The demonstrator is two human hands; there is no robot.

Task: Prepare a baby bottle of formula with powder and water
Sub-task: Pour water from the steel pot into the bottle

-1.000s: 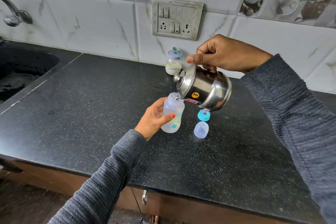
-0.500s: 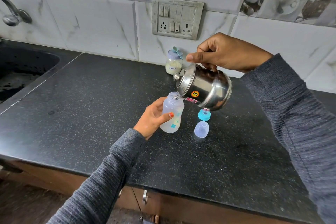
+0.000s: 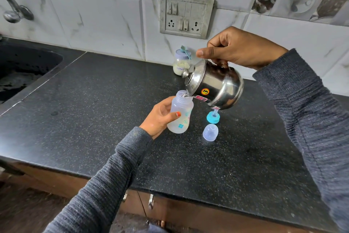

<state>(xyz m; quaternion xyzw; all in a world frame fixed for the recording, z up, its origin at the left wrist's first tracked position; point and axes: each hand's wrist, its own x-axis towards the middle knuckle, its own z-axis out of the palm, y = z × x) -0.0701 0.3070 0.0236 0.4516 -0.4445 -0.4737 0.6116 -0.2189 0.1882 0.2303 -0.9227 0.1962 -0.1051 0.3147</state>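
A person's left hand (image 3: 160, 117) wraps around a translucent baby bottle (image 3: 180, 114), held open-mouthed above a black stone counter (image 3: 94, 110). Just above it, the right hand (image 3: 239, 48) grips the handle of a steel kettle (image 3: 215, 86), tipped so its spout touches the bottle's rim. Just right of the bottle stand a teal teat ring (image 3: 213, 117) and a clear cap (image 3: 210, 132). Beyond the kettle, by the wall, sits a formula jar (image 3: 181, 65) with a scoop (image 3: 185, 51).
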